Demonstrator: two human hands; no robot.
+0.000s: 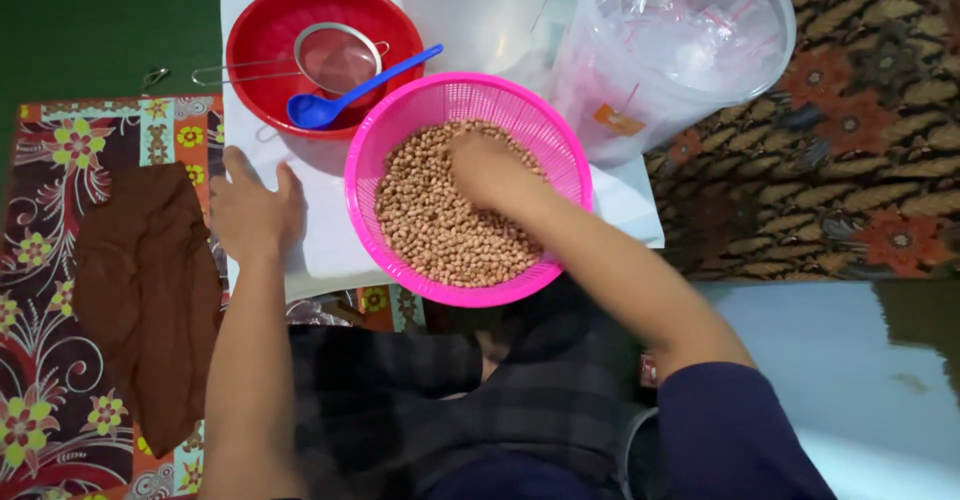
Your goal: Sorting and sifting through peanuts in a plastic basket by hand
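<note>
My right hand [490,170] is sunk in the peanuts [440,225], its fingers buried among them, so I cannot tell whether they are spread or pinching. The peanuts are small, pale brown and skin-on, heaped in a round pink basket [560,140]. My left hand [255,210] lies flat beside the basket on white paper [330,240], fingers loosely spread. Beyond it sits a red bowl [270,30] holding a strainer [338,58] and a blue spoon [350,95].
</note>
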